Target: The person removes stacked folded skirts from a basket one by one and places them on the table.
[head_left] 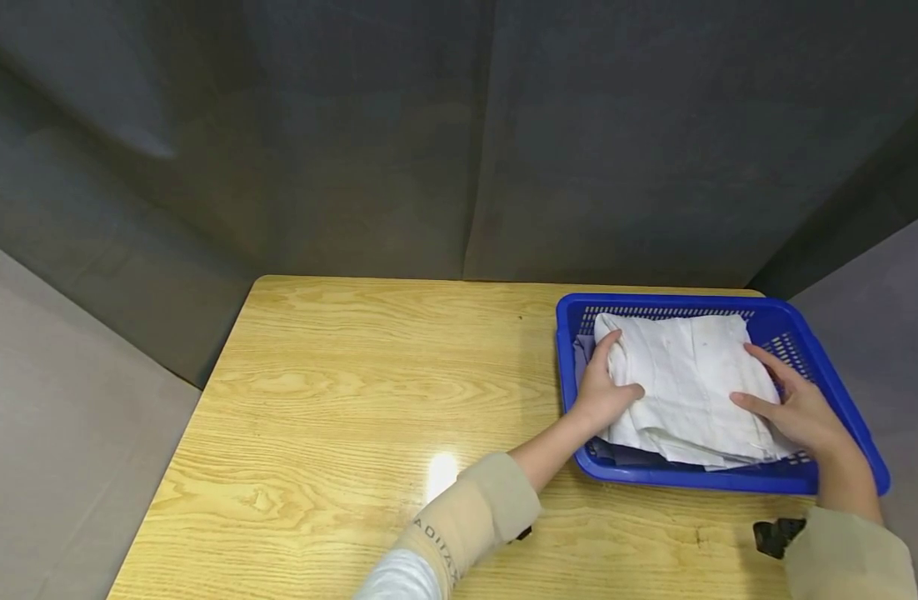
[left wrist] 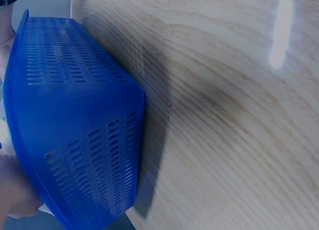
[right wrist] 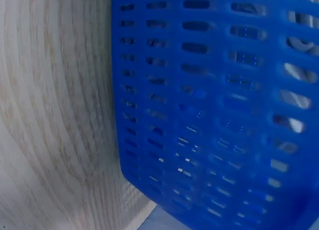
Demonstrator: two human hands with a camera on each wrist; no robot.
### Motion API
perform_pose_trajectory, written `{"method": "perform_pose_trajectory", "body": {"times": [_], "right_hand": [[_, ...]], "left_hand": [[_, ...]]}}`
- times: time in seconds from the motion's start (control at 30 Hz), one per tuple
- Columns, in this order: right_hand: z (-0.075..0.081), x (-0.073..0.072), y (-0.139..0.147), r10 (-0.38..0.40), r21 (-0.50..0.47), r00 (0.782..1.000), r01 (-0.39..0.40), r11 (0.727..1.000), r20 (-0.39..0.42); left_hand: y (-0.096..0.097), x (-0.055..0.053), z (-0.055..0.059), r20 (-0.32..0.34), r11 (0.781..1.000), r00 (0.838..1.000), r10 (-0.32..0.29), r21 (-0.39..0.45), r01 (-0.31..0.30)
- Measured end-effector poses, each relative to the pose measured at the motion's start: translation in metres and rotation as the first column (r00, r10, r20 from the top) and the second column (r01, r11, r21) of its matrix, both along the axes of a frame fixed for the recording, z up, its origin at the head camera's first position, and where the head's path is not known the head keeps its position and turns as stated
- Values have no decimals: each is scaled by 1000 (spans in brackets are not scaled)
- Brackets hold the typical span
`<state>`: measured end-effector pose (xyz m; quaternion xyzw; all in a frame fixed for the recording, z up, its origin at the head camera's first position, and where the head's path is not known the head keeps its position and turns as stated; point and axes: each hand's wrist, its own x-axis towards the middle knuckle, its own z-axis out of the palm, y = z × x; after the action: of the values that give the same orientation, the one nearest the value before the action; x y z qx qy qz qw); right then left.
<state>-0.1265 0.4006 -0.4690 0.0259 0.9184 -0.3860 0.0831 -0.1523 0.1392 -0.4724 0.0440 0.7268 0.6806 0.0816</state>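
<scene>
A folded white cloth [head_left: 687, 379] lies in the blue plastic basket [head_left: 841, 392], over a darker grey-purple cloth [head_left: 627, 454] that shows at its left and front edges. My left hand [head_left: 605, 396] grips the white cloth's left side, thumb on top. At its right side my right hand [head_left: 800, 408] holds it, with the thumb on top and a finger along the edge. The other fingers of both hands are mostly hidden. In the left wrist view part of the left hand [left wrist: 20, 190] shows beyond the basket's rim; the right wrist view shows only basket wall [right wrist: 214, 105] and table.
The basket stands at the right end of a wood-grain table [head_left: 339, 392]. Dark grey curtains [head_left: 369, 150] hang behind the table, with lighter grey panels at both sides. Small black pieces [head_left: 777, 537] show by the sleeves.
</scene>
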Motion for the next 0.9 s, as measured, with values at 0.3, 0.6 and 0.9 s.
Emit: {"method": "perform_pose_trajectory", "body": {"times": [0.3, 0.6, 0.9], "right_hand": [[6, 0, -9, -10, -13, 1000, 10, 1000, -5], [10, -1, -20, -16, -12, 1000, 16, 1000, -20], [17, -4, -32, -19, -51, 999, 18, 999, -30]], "left_hand": [[-9, -2, 4, 0, 1000, 1000, -2, -6, 2], [-23, -4, 11, -45, 999, 999, -22, -27, 21], [-34, -8, 16, -35, 1000, 999, -27, -8, 27]]}}
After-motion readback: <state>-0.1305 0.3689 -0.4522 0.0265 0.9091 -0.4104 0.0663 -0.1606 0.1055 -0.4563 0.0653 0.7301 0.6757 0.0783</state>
